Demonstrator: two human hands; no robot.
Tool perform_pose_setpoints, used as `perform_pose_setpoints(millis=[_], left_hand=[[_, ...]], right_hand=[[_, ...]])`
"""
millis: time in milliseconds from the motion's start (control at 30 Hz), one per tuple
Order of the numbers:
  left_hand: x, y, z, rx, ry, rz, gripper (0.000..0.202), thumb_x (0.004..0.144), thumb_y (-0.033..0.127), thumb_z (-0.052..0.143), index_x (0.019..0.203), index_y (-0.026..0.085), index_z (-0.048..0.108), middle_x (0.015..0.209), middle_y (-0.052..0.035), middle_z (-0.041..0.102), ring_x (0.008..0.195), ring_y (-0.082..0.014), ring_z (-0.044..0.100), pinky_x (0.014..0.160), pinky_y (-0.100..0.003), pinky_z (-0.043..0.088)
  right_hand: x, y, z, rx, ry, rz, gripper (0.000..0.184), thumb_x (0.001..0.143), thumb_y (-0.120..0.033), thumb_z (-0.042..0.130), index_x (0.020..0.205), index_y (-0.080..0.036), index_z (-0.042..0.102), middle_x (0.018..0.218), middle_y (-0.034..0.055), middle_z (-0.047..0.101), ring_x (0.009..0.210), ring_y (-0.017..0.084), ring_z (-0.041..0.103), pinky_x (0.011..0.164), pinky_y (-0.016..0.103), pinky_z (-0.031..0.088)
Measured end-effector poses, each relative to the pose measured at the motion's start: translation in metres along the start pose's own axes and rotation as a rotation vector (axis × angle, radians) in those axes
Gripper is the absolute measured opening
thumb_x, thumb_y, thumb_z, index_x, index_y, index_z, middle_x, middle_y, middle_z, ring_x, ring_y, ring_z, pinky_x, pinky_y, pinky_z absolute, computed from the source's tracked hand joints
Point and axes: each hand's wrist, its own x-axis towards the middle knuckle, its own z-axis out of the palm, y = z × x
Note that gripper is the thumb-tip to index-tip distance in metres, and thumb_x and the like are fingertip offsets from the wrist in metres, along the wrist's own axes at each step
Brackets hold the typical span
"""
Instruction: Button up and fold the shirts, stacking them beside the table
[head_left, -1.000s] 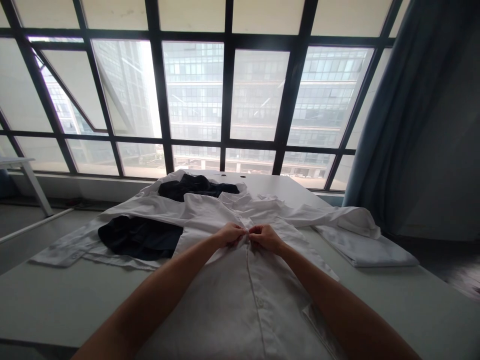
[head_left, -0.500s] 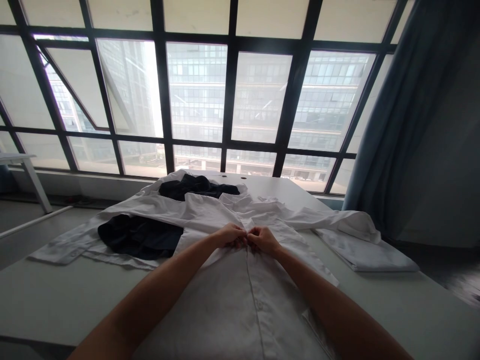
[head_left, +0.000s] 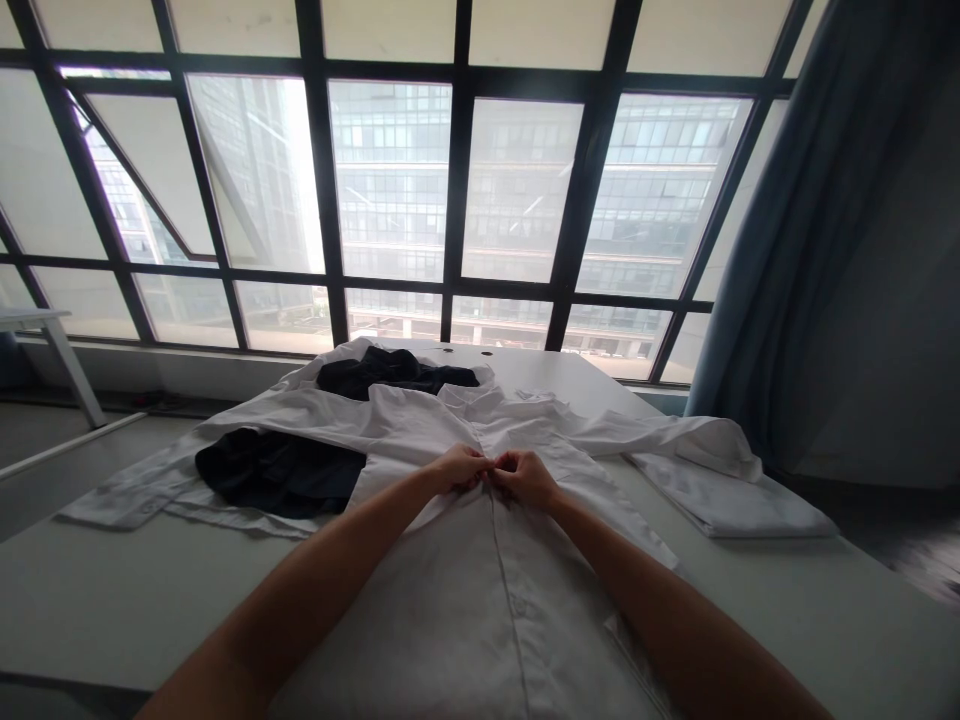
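Observation:
A white button-up shirt lies front up on the white table, collar toward the window and sleeves spread to both sides. My left hand pinches the front placket a little below the collar. Close against it, my right hand grips the same edge from the other side, fingertips nearly touching. Whatever button sits between the fingers is hidden. Lower down, the placket seam runs toward me, with a button faintly visible on it.
Dark garments lie at the left, with another dark cloth farther back on white fabric. A folded white cloth rests on the table at right. Windows stand behind; a blue curtain hangs at right.
Both hands stay at the same spot on the placket, with only small finger movements. The view has shifted very slightly.

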Motion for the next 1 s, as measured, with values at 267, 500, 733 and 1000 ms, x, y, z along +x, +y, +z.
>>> perform_pose_setpoints(millis=[267, 500, 733, 1000], left_hand=[[0.005, -0.005, -0.005, -0.029, -0.124, 0.072, 0.028, 0.077, 0.037, 0.065, 0.063, 0.015, 0.053, 0.050, 0.0058, 0.049, 0.039, -0.0050, 0.039, 0.040, -0.020, 0.023], [0.002, -0.001, -0.006, 0.122, -0.125, 0.104, 0.028, 0.081, 0.037, 0.061, 0.065, 0.017, 0.050, 0.047, 0.0065, 0.048, 0.037, -0.0065, 0.043, 0.039, -0.019, 0.024], [0.003, -0.005, -0.004, 0.556, 0.089, 0.324, 0.020, 0.088, 0.031, 0.054, 0.087, 0.015, 0.065, 0.056, 0.0010, 0.060, 0.052, -0.0134, 0.058, 0.051, -0.021, 0.039], [-0.010, -0.003, 0.007, 0.949, 0.280, 0.329, 0.023, 0.089, 0.033, 0.054, 0.097, 0.018, 0.069, 0.092, -0.0099, 0.073, 0.086, -0.0243, 0.068, 0.074, -0.030, 0.047]], right_hand=[[-0.002, -0.008, -0.003, 0.053, -0.067, 0.049, 0.013, 0.079, -0.023, 0.052, 0.068, -0.017, 0.057, 0.050, -0.0039, 0.059, 0.040, 0.010, 0.055, 0.036, 0.017, 0.036], [0.001, -0.011, -0.001, -0.014, -0.061, 0.098, 0.019, 0.080, -0.021, 0.051, 0.062, -0.018, 0.052, 0.046, -0.0051, 0.054, 0.038, 0.009, 0.053, 0.035, 0.017, 0.033], [0.002, -0.013, -0.001, 0.057, -0.091, 0.192, 0.023, 0.085, -0.020, 0.048, 0.063, -0.018, 0.050, 0.043, -0.0060, 0.050, 0.035, 0.006, 0.047, 0.034, 0.016, 0.029], [-0.018, -0.038, -0.032, 0.027, -0.655, 0.350, 0.029, 0.074, -0.039, 0.073, 0.070, -0.015, 0.058, 0.053, -0.0015, 0.062, 0.043, 0.011, 0.060, 0.040, 0.018, 0.045]])
